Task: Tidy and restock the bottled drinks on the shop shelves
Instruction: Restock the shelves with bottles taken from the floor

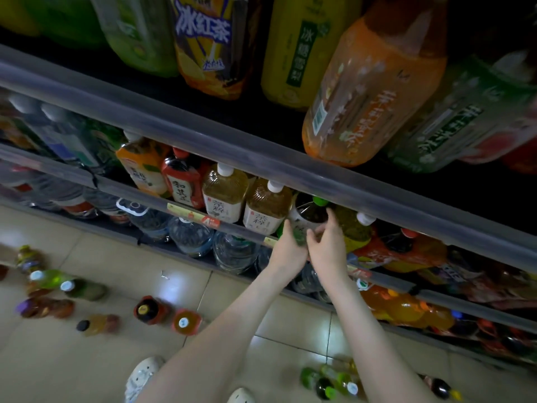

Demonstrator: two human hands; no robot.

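- On middle shelf [139,196], beside white-capped amber tea bottle [267,207]: green-capped dark plastic bottle [309,213].
- Gripped by left hand [290,247] and right hand [328,248], fingers curled round lower body.
- Scattered on beige tiled floor [116,359]: loose bottles [151,309].

Single head-worn view from above, forward and down, close on the shelves [261,158] and floor [87,359], seemingly tilted
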